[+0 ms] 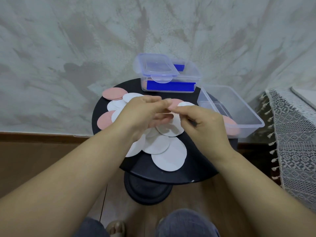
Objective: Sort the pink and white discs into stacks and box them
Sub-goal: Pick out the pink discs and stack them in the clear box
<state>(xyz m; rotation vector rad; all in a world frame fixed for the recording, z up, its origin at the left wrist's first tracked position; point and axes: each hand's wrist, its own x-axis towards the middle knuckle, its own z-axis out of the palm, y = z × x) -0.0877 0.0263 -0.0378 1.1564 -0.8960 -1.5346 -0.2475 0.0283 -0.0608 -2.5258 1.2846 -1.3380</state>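
Pink and white discs lie scattered on a small round black table [196, 170]. Several white discs [169, 156] overlap near the front, and a pink stack [114, 93] sits at the back left. Another pink disc [104, 120] lies at the left edge. My left hand [143, 115] and my right hand [201, 122] meet above the pile. Together they hold a pink disc [177, 102] by its edge; the left fingers curl round it and the right fingertips pinch it. A white disc [185, 104] lies just behind it.
A clear box with blue clips [171, 86] stands at the back of the table, a clear lid [157, 65] resting on it. An open clear tub [239, 117] hangs over the right edge, a pink disc [230, 124] beneath it. A lace-covered table [294, 134] stands right.
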